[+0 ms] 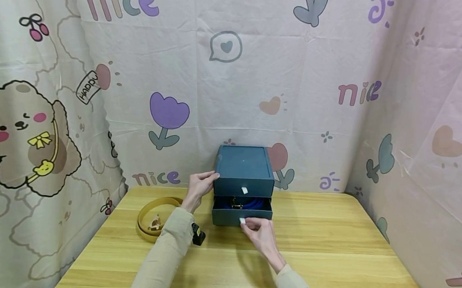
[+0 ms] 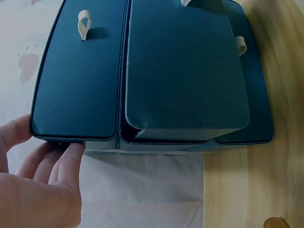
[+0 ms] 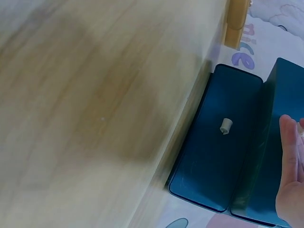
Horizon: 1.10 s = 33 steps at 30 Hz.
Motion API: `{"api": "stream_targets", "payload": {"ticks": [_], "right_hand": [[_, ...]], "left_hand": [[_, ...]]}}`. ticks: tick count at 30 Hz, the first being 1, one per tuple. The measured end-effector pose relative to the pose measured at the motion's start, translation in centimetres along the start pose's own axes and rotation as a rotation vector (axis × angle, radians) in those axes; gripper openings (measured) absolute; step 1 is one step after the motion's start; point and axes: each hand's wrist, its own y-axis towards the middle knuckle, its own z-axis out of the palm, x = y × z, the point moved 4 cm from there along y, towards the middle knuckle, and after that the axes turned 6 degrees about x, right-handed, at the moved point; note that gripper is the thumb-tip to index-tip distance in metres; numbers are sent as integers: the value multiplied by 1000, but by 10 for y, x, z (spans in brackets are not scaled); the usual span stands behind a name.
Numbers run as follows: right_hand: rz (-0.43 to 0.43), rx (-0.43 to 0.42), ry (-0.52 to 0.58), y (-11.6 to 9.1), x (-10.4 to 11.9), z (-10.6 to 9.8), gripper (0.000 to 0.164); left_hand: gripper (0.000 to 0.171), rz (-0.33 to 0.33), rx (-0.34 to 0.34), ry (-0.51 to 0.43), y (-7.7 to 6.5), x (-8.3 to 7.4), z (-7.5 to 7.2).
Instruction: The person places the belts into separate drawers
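A dark teal drawer box (image 1: 245, 163) stands at the back of the table, its middle drawer (image 2: 187, 71) pulled out. In the head view a coiled blue belt (image 1: 254, 203) with a gold buckle lies inside that drawer. My left hand (image 1: 200, 189) grips the upper left corner of the box, thumb at the top and fingers against the side. With thumb and fingertips my right hand (image 1: 262, 237) pinches the pale pull tab (image 1: 242, 220) of the pulled-out drawer. The top drawer (image 2: 78, 80) and the bottom drawer (image 3: 216, 142) sit flush in the box.
A coiled mustard-yellow belt (image 1: 142, 229) with a metal buckle lies on the wooden table (image 1: 348, 261), left of the box and beside my left forearm. A printed curtain (image 1: 239, 95) hangs close behind the box and along both sides.
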Motion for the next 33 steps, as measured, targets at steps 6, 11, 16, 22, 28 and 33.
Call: {"api": "stream_targets", "payload": {"ticks": [6, 11, 16, 22, 28, 33], "right_hand": [[10, -2, -3, 2, -1, 1, 7], [15, -2, -3, 4, -1, 0, 7], [19, 5, 3, 5, -1, 0, 7], [5, -5, 0, 9, -1, 1, 7], [9, -7, -2, 12, -3, 1, 7], [23, -2, 4, 12, -5, 2, 8]], "left_hand": [[44, 1, 0, 2, 1, 1, 0], [44, 2, -1, -1, 0, 1, 0], [44, 1, -1, -3, 1, 1, -1], [44, 3, 7, 4, 0, -2, 1], [43, -3, 5, 3, 0, -2, 0], [44, -4, 9, 0, 1, 0, 0]]}}
